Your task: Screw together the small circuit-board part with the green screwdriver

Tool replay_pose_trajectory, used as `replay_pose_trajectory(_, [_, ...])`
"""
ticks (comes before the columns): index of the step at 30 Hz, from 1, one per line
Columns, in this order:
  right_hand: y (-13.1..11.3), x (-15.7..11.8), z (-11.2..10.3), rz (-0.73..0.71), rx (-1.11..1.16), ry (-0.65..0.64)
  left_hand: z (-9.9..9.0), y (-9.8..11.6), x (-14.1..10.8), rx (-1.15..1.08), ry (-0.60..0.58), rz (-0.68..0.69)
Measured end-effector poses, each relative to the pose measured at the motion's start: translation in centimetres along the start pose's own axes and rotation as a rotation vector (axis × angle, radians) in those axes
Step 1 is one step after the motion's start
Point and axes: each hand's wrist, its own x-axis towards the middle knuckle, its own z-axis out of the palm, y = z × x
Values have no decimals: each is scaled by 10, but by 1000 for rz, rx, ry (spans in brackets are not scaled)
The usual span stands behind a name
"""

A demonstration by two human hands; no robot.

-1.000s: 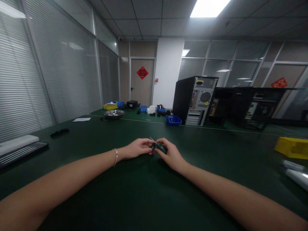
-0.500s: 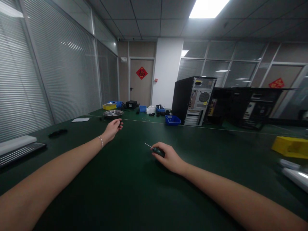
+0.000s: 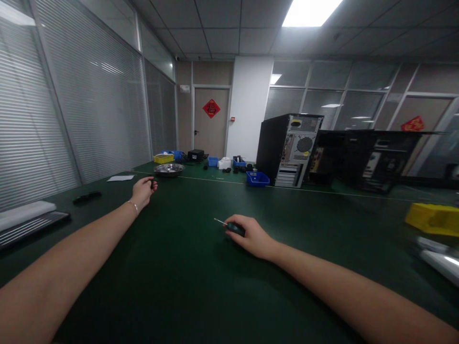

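Note:
My right hand (image 3: 253, 235) is wrapped round the dark handle of a screwdriver (image 3: 236, 228), low over the green table (image 3: 201, 277). Its thin metal shaft points left. Further off on the left, my left hand (image 3: 142, 192) is closed, fingertips pinched about a small dark object (image 3: 152, 183) too small to name. A bracelet circles that wrist. Just beyond my left hand sits a shiny metal bowl (image 3: 169, 170), apart from the fingers.
Right of centre stands a black computer tower (image 3: 287, 150), with a blue bin (image 3: 257, 179) beside it. An opened computer case (image 3: 376, 160) is further right. A yellow bin (image 3: 432, 219) sits at the right edge. White paper (image 3: 121, 178) and a slotted panel (image 3: 34, 228) lie left.
My left hand has moved left, away from in front of the metal bowl, still pinching the small dark object. My right hand has stayed in place; the screwdriver's tip has dipped slightly.

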Motion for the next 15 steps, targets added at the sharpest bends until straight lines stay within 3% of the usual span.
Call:
replay_pose_trajectory(5, [-2, 0, -1, -12, -12, -12, -6, 3, 8, 16, 80, 40])
replay_pose_trajectory(9, [-5, 0, -2, -7, -11, -22, -7, 5, 6, 55, 76, 53])
replay_pose_trajectory(12, [-7, 0, -2, 2, -1, -16, -2, 5, -6, 94, -17, 47])
replay_pose_trajectory(15, [-6, 1, -3, 47, 44, 10, 9, 3, -27, 139, -209, 7])
